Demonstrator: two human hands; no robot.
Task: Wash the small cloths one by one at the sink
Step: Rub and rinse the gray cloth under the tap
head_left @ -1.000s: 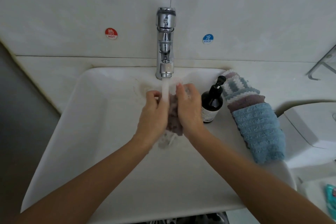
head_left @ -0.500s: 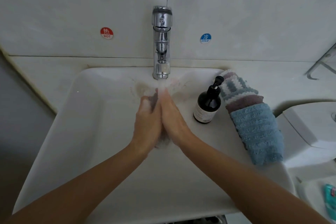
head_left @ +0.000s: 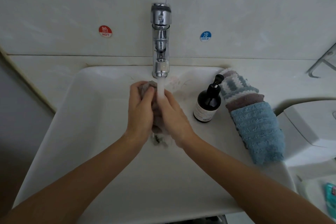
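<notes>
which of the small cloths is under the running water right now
The grey-brown cloth gripped between the left hand and right hand beneath the faucet. The blue cloth, mauve cloth and striped cloth lie piled on the sink rim.

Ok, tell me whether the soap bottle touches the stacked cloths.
Cannot tell. In the head view the soap bottle overlaps the stacked cloths at its pump, but depth is unclear.

Dim, even, bluish light with soft shadows, bright glints on the chrome faucet (head_left: pixel 160 42), the water stream (head_left: pixel 160 89) smeared by motion, and wide-angle bending of the wall lines and sink (head_left: pixel 91 132) toward the edges.
</notes>
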